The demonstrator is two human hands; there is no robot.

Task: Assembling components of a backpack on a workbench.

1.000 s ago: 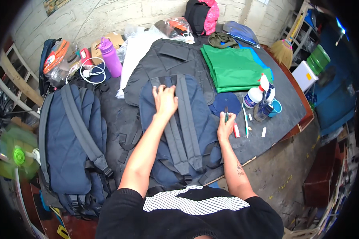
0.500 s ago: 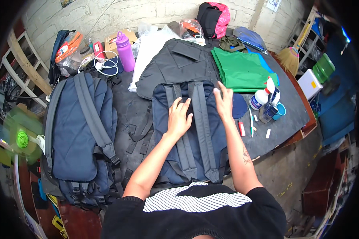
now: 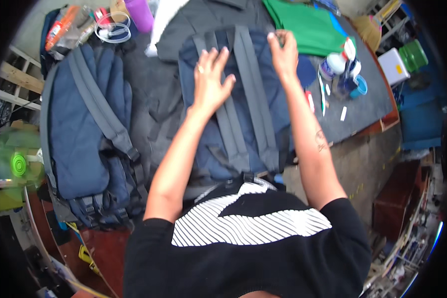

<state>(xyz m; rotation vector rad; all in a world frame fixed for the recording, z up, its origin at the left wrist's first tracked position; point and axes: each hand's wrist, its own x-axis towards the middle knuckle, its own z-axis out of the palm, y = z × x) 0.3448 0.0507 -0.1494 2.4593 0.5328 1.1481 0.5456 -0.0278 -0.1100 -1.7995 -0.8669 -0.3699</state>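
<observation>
A navy backpack [image 3: 186, 64] lies in front of me, its two grey padded shoulder straps [image 3: 255, 92] facing up. My left hand [image 3: 211, 82] rests on the left strap and the back panel, fingers spread and flat, a ring on one finger. At the pack's upper right edge is my right hand [image 3: 284, 54]; its thumb and bent fingers stand apart, with nothing visible between them. Motion blurs the fingertips a little. Beyond the pack's top lies a dark grey padded piece [image 3: 211, 22]. To the left sits a second navy backpack [image 3: 79, 129] with its grey strap up.
Folded green fabric [image 3: 308, 30] lies at the far right. Nearer stand a spray bottle [image 3: 335, 64], a blue cup [image 3: 360, 88] and a toothbrush [image 3: 322, 97]. A purple bottle [image 3: 140, 15] and a coiled white cable [image 3: 113, 30] are at the back left. A fan [image 3: 19, 164] stands left.
My view has tilted, so the table sits higher in the picture. My left hand has spread wider on the strap, and my right hand's fingers have bent more at the pack's edge.
</observation>
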